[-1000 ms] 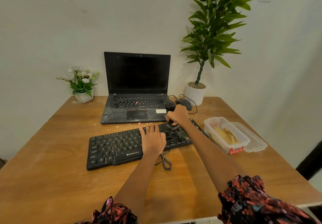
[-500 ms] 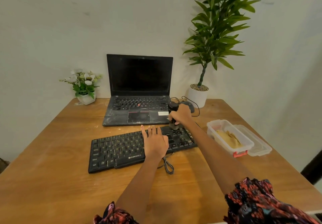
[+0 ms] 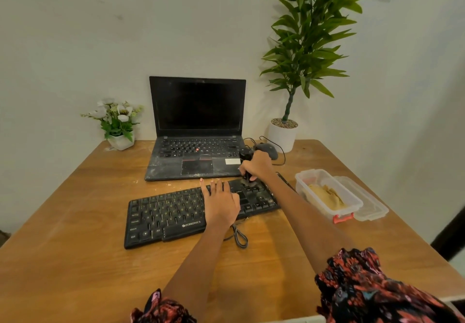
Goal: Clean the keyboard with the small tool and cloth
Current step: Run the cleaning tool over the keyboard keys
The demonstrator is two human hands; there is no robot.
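Note:
A black dusty keyboard (image 3: 171,214) lies slanted on the wooden table (image 3: 75,260). My left hand (image 3: 221,204) rests flat on its middle keys, fingers straight. My right hand (image 3: 258,165) grips a small black cleaning tool (image 3: 246,169) upright, its lower end touching the keys at the keyboard's far right. A yellowish cloth (image 3: 325,197) lies inside a clear plastic box (image 3: 302,179) to the right of the keyboard.
A dusty open laptop (image 3: 197,131) stands behind the keyboard. A black mouse (image 3: 268,149) with its cable sits beside it. The box's lid (image 3: 370,204) lies to its right. A small flower pot (image 3: 118,124) and a tall potted plant (image 3: 283,134) stand at the back.
My right hand has shifted the tool slightly toward the keyboard's far edge. The left hand stays flat on the keys. The camera has tilted a little.

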